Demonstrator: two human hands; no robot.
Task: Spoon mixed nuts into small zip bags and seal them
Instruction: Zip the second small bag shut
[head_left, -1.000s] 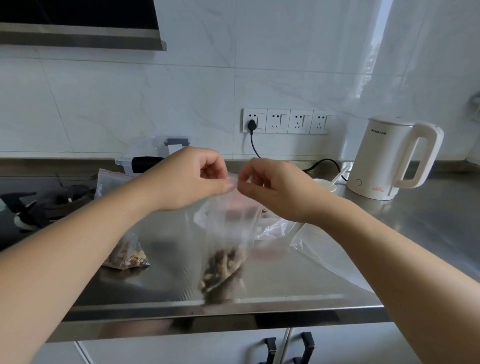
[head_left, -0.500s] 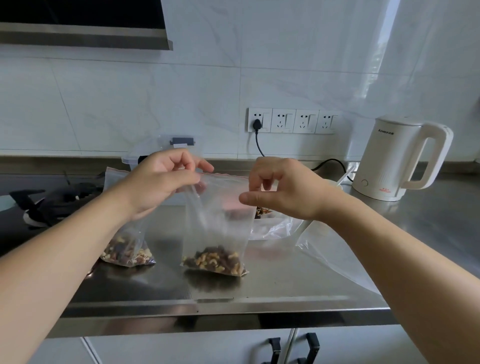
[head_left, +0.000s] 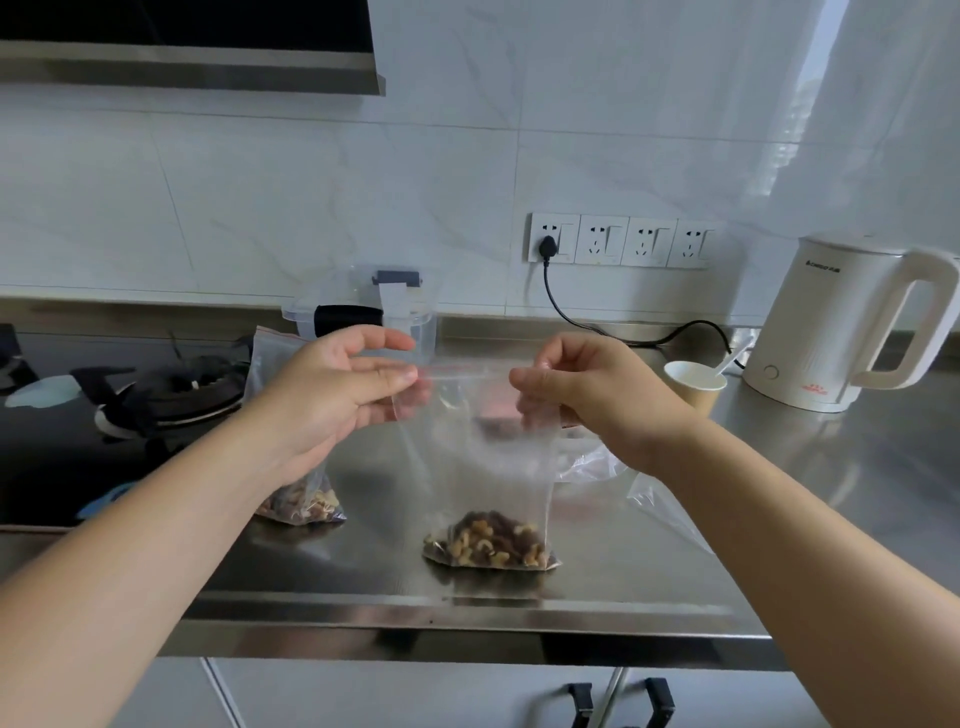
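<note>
I am holding up a small clear plastic zip bag (head_left: 483, 467) with brown and tan mixed nuts (head_left: 491, 538) sitting at the bottom. The bottom of the bag rests on the shiny steel surface (head_left: 675, 519). My left hand (head_left: 332, 395) pinches the top left corner of the bag between thumb and fingers. My right hand (head_left: 582, 389) pinches the top right corner, fingers curled. My hands are apart, with the zip strip pulled straight between them.

I think this is the sealing step. To do it well, I should keep the strip tight and flat, then squeeze along it from one end to the other so no gap stays. I should push some air out first. I cannot tell if the strip is closed yet.

Another clear bag with nuts (head_left: 301, 506) lies on the surface to the left, partly behind my arm. A paper cup with a white spoon (head_left: 693, 387) stands near a white kettle (head_left: 836, 322).
</note>
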